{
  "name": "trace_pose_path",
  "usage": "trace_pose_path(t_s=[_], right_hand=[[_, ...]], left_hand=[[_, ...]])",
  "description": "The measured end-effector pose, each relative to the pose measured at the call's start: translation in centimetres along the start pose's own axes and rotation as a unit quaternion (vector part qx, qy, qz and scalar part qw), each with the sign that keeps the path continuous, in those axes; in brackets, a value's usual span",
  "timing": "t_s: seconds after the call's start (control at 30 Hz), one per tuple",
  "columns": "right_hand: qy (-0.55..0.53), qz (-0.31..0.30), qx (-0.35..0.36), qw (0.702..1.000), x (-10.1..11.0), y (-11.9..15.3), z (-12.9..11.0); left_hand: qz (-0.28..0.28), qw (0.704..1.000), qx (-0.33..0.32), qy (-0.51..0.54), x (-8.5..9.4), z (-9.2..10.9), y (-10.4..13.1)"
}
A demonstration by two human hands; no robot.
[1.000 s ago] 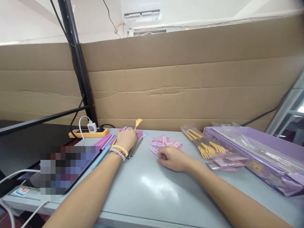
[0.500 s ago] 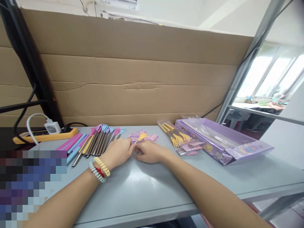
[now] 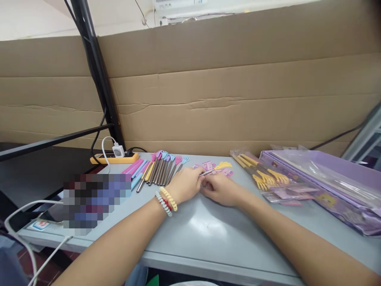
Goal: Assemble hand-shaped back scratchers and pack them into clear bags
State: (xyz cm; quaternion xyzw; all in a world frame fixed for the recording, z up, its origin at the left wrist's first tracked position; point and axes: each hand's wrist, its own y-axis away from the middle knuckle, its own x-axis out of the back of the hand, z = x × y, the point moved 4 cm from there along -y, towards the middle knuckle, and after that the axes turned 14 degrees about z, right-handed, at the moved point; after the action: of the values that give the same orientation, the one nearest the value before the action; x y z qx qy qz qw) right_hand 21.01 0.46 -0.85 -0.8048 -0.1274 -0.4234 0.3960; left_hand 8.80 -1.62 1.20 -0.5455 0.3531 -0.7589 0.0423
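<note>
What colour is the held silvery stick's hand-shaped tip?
The hand-shaped tip is yellow, clearest in head view.

One head-worn camera looks forward and down over both hands (image 3: 185, 185) (image 3: 222, 189) toward the cardboard (image 3: 208, 79).

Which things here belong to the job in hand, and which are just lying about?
Probably the job:
yellow-headed stick at the left hand
pink cards
row of sticks
bagged sticks
purple box

Apparently just lying about:
yellow power strip
white plug

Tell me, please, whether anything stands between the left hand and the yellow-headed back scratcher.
Nothing visible does: the left hand appears to hold the back scratcher. The right hand is close beside it, not between them.
</note>
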Motion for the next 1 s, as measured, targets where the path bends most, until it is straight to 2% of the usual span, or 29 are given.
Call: trace_pose_path(t_s=[0.1,0.17,0.33,0.47,0.53,0.6,0.67,0.73,0.8,0.87,0.93,1.0], right_hand=[[-0.011,0.077,-0.029,0.997,0.7,-0.1,-0.1],[-0.040,0.101,-0.053,0.993,1.1,-0.1,-0.1],[-0.016,0.102,-0.070,0.992,1.4,0.0,-0.1],[0.014,0.109,-0.118,0.987,1.3,-0.1,0.4],[0.039,0.114,-0.149,0.981,1.4,-0.2,0.8],[0.058,0.111,-0.163,0.979,1.6,-0.2,1.0],[0.068,0.096,-0.158,0.980,1.6,-0.2,0.9],[0.076,0.082,-0.149,0.982,1.5,-0.2,0.8],[0.080,0.071,-0.142,0.984,1.4,-0.1,0.7],[0.077,0.063,-0.133,0.986,1.1,-0.1,0.7],[0.069,0.055,-0.121,0.989,0.8,-0.1,0.7],[0.063,0.048,-0.109,0.991,0.7,-0.1,0.8]], left_hand=[[0.022,0.999,0.029,-0.023,0.0,-0.6,-0.2],[0.026,0.999,0.015,-0.016,-0.1,-0.7,-0.2],[0.068,0.995,-0.039,0.062,0.1,0.1,-0.1],[0.068,0.990,-0.032,0.118,1.2,0.1,-0.6],[0.076,0.990,0.027,0.115,2.3,-1.5,-1.3],[0.104,0.985,0.135,0.037,3.8,-4.6,-1.8],[0.090,0.961,0.244,-0.088,5.2,-8.2,-1.7],[0.048,0.934,0.314,-0.165,6.0,-11.3,-1.2],[-0.017,0.923,0.337,-0.182,6.0,-13.4,-0.6],[-0.079,0.921,0.339,-0.175,5.5,-14.3,-0.2],[-0.104,0.920,0.337,-0.173,5.2,-14.6,-0.1],[-0.099,0.917,0.340,-0.181,5.1,-14.8,-0.1]])
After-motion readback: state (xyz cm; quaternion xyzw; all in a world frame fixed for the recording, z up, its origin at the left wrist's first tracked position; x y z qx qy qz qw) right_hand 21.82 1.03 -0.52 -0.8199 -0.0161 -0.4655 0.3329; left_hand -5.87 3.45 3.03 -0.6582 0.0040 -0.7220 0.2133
